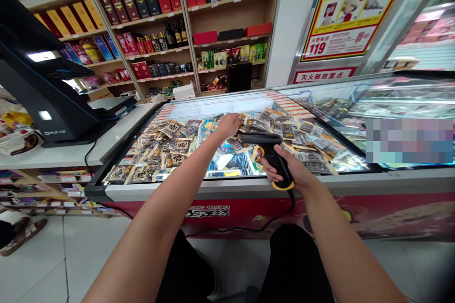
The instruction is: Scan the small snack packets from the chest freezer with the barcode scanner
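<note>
My right hand (pixel 284 168) is wrapped round the grip of a black barcode scanner (pixel 266 144) with a yellow base, held over the glass lid of a chest freezer (pixel 249 184). Its cable hangs down in front of the freezer. My left hand (pixel 227 124) reaches further out and rests, fingers curled, on a heap of small snack packets (pixel 170 144) spread over the lid. Whether it grips a packet is hidden by the hand itself.
A black checkout terminal (pixel 46 90) stands on the white counter (pixel 71 154) at the left. Shelves of boxed bottles (pixel 149 4) fill the back wall. A second glass freezer (pixel 391 104) runs to the right. A sandalled foot (pixel 21 234) shows at the left floor edge.
</note>
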Motion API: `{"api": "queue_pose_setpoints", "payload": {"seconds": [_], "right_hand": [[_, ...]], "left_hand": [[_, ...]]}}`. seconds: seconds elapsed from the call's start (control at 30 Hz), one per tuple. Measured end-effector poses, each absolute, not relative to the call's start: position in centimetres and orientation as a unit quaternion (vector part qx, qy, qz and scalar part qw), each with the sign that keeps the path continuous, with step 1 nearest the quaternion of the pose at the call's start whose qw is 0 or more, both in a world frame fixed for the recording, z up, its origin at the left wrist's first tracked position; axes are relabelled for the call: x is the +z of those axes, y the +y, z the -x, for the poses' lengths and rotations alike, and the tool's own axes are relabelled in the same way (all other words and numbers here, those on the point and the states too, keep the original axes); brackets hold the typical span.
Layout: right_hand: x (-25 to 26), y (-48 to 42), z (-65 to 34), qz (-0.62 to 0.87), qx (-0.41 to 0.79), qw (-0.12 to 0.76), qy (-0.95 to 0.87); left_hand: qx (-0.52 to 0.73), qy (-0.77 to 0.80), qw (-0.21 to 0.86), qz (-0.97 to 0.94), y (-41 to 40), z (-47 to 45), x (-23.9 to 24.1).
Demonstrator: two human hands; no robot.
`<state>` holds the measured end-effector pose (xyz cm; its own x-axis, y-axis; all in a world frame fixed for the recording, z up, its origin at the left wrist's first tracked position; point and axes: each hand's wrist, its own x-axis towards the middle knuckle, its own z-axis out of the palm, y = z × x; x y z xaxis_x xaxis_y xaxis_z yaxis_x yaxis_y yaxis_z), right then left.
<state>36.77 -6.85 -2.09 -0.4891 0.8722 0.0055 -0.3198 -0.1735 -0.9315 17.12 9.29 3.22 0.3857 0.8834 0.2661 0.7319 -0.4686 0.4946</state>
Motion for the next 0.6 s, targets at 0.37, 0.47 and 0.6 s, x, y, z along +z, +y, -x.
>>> {"api": "queue_pose_setpoints", "payload": {"seconds": [0.37,0.47,0.6], "right_hand": [[-2.1,-6.9,-36.9,0.310,0.701,0.408,-0.496],[-2.4,-6.6,-37.1,0.302,0.704,0.405,-0.499],[-2.5,-6.6,-37.0,0.298,0.703,0.410,-0.499]], "left_hand": [[-0.012,0.702,-0.035,-0.711,3.2,-4.6,6.3],[-0.068,0.730,-0.015,-0.680,2.2,-2.7,5.9],[-0.079,0.719,-0.018,-0.690,1.8,-2.3,4.8]]}}
